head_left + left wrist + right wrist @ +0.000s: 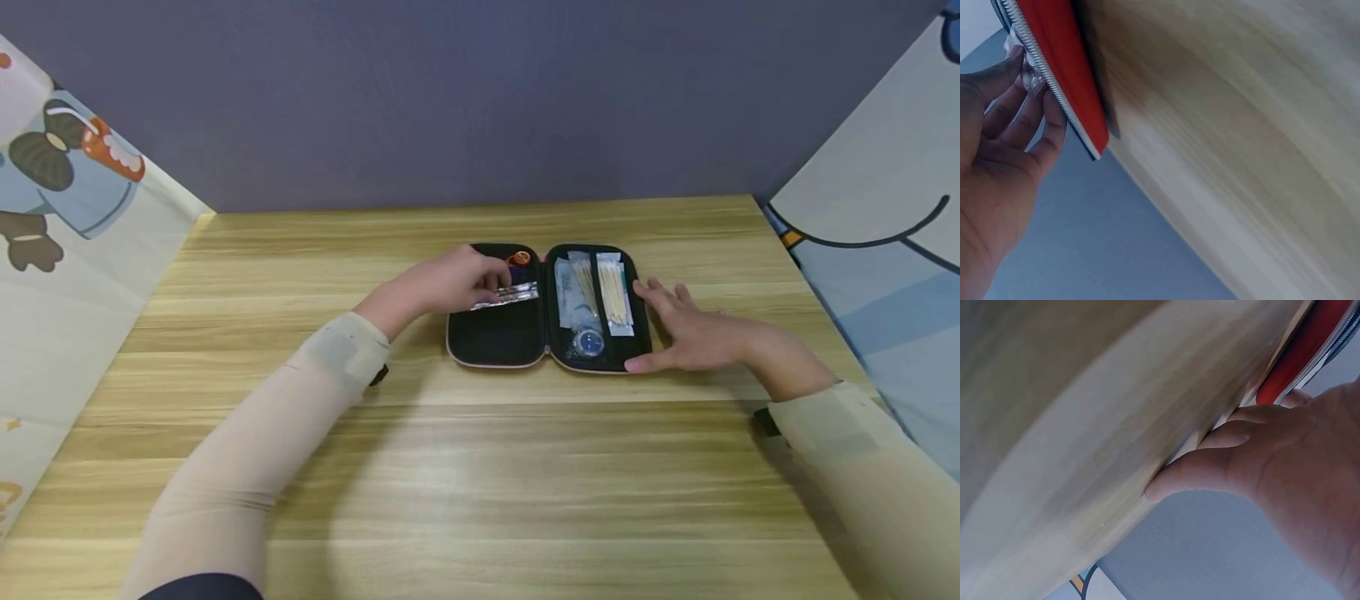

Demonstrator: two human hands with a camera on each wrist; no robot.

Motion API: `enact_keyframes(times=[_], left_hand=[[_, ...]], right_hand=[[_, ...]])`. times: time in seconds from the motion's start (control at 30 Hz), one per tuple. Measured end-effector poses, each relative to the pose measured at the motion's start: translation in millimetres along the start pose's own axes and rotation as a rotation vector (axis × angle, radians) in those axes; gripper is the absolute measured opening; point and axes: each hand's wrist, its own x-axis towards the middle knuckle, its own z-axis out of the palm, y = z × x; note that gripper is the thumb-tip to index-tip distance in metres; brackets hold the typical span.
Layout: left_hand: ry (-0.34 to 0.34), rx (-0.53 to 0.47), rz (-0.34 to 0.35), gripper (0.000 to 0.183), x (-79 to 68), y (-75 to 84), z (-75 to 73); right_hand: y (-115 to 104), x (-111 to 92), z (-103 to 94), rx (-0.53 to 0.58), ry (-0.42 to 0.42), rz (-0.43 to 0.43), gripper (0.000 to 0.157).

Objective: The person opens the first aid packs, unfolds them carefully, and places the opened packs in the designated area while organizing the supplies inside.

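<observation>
A zippered case with a black lining lies spread flat on the table; the wrist views show its red outer side. Over its left half, my left hand pinches shiny silver foil packets between thumb and fingers. In the left wrist view, crinkled clear and silver wrapping shows at the fingertips. My right hand has its fingers spread, with thumb and fingertips at the case's right edge. Several of its fingers rest on the table in the right wrist view.
Under straps in the right half sit cotton swabs, a clear packet and a round blue-and-white item. An orange-handled item is tucked at the left half's top. A dark blue panel rises behind the wooden table.
</observation>
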Motion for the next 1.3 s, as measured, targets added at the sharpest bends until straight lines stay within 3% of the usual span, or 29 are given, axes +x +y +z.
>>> enact_keyframes(times=[0.3,1.0,1.3], left_hand=[[-0.061,-0.079,0.000,0.022,-1.5,-5.4,4.0],[-0.172,-0.092,-0.055,0.019,-0.7,1.8,0.5],[-0.201,-0.098,-0.020,0.015,-0.1,5.6,5.8]], right_hand=[[2.3,0.9,1.0,0.002,0.001,-0.004,0.133],[1.8,0.7,0.4,0.016,-0.002,-0.005,0.133],[2.0,0.3,-0.7,0.012,-0.005,-0.001,0.134]])
